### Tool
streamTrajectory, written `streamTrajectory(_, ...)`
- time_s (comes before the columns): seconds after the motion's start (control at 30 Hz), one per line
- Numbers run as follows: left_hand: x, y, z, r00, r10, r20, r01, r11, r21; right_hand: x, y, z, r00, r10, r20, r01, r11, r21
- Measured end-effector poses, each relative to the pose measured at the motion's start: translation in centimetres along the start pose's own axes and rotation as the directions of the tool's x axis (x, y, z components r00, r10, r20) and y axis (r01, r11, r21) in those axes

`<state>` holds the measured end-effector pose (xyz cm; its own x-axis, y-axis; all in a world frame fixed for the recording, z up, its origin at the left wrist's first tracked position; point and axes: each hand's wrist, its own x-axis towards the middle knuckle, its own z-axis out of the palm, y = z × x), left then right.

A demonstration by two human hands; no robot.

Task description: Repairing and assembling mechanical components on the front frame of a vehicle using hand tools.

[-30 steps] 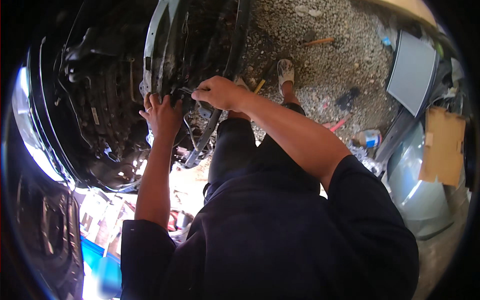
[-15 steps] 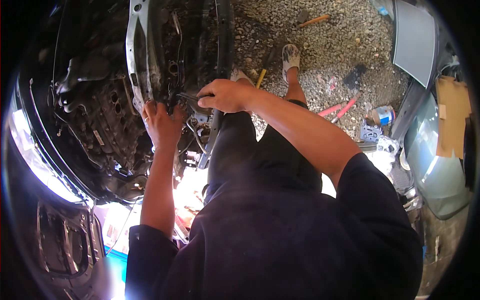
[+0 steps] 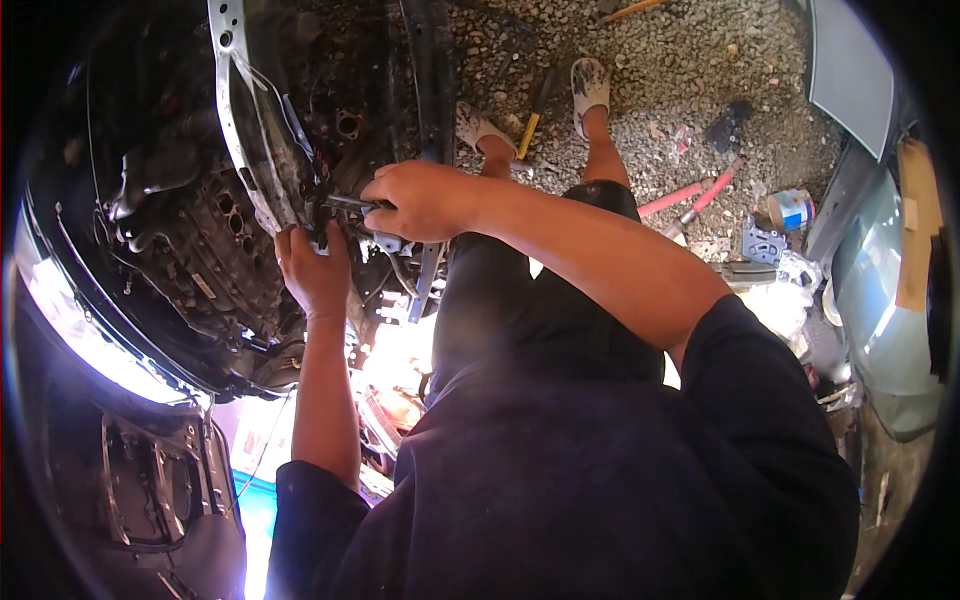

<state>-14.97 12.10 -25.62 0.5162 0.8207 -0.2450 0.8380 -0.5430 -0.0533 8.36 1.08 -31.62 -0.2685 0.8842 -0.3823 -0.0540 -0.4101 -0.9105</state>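
Beside me is the dark, stripped engine bay (image 3: pixel 180 240) of a car, crossed by a bare metal rail (image 3: pixel 238 120). My left hand (image 3: pixel 312 270) rests at the lower end of this rail, fingers curled on parts too small and shadowed to name. Just right of it, my right hand (image 3: pixel 420 200) is closed on a slim dark metal tool (image 3: pixel 343 202), whose tip reaches the dark fittings above my left fingertips. A small grey bracket (image 3: pixel 386 243) shows beneath my right fingers.
Gravel (image 3: pixel 680 60) under my feet holds a yellow-handled tool (image 3: pixel 530 130), red-handled tools (image 3: pixel 675 197), a can (image 3: pixel 790 208) and a metal plate (image 3: pixel 763 243). Panels (image 3: pixel 850 70) and cardboard (image 3: pixel 912 220) lie at right. A dark panel (image 3: pixel 130 490) is lower left.
The view has shifted, so the rail sits further left and more upright parts of the bay show. My hands sit slightly lower in view, still at the same spot, the right still holding the tool.
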Motion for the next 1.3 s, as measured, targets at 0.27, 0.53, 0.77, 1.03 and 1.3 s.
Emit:
streamTrajectory(0.27,1.3,1.1,0.4,0.99,-0.051,0.135,0.037,0.994,0.1,1.2,2.1,0.0,0.993,-0.029,-0.112,0.032,0.999,0.028)
streamTrajectory(0.53,4.0,-0.2,-0.4,0.875,-0.063,0.479,-0.007,0.99,0.141,2.3,2.3,-1.0,1.0,-0.023,0.005,0.023,0.998,0.055)
streamTrajectory(0.77,3.5,-1.1,0.1,0.908,-0.002,0.419,-0.063,0.988,0.141,2.0,5.3,-2.4,0.995,0.064,0.081,-0.099,0.808,0.581)
streamTrajectory(1.03,4.4,-1.3,0.2,0.892,0.08,0.444,-0.129,0.988,0.081,4.4,7.7,1.0,0.935,0.325,-0.144,-0.205,0.824,0.528)
streamTrajectory(1.3,4.5,-1.8,0.1,0.882,0.138,0.451,-0.167,0.986,0.025,7.8,9.3,4.8,0.909,0.17,-0.38,-0.086,0.97,0.226)
